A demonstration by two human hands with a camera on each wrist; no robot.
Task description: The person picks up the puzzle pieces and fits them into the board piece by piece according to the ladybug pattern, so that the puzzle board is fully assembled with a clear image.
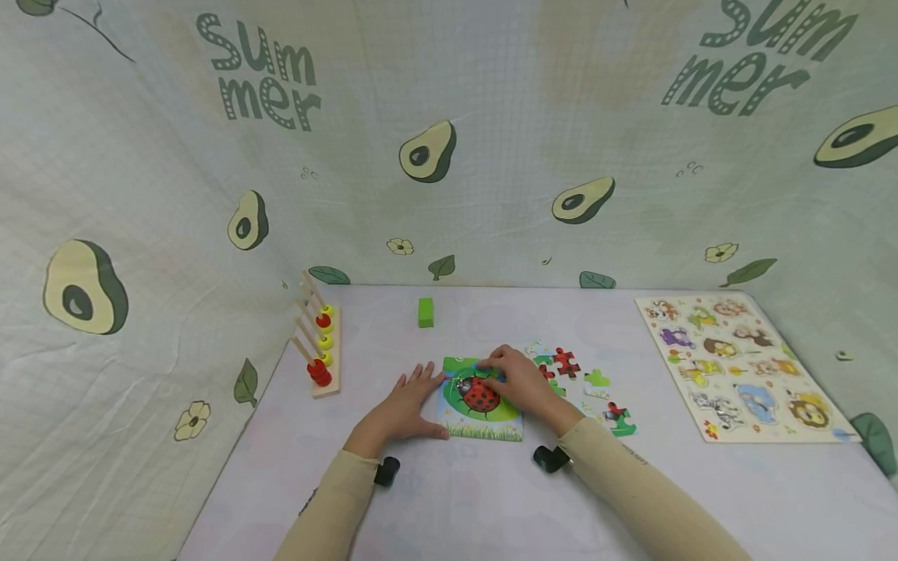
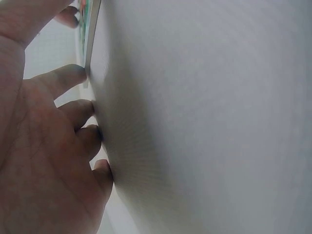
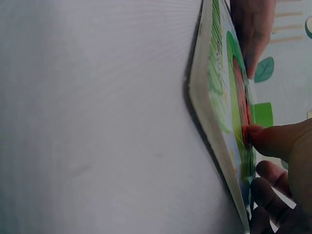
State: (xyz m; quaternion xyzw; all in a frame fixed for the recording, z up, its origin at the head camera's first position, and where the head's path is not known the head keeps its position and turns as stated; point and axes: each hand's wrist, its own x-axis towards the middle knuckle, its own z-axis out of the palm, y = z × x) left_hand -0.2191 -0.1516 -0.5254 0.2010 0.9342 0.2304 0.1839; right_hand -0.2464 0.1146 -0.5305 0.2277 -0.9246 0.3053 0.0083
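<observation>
A square ladybug jigsaw puzzle [image 1: 480,396] lies flat between both hands. My left hand [image 1: 405,407] spreads its fingers on the cloth, with the index fingertip and thumb against the puzzle's left edge. Across the upper right of the puzzle, my right hand [image 1: 521,382] bends its thumb and fingers onto a green puzzle piece [image 1: 489,373], which they partly hide. In the right wrist view the thumb [image 3: 263,139] touches the red of the picture, with the other fingers bent close by at the puzzle's surface.
Loose jigsaw pieces [image 1: 566,363] lie right of the puzzle, some under the right forearm. A wooden peg stand [image 1: 335,351] with red and yellow beads stands left. Farther back sits a green block [image 1: 426,312]. An animal puzzle board [image 1: 747,370] lies at the right.
</observation>
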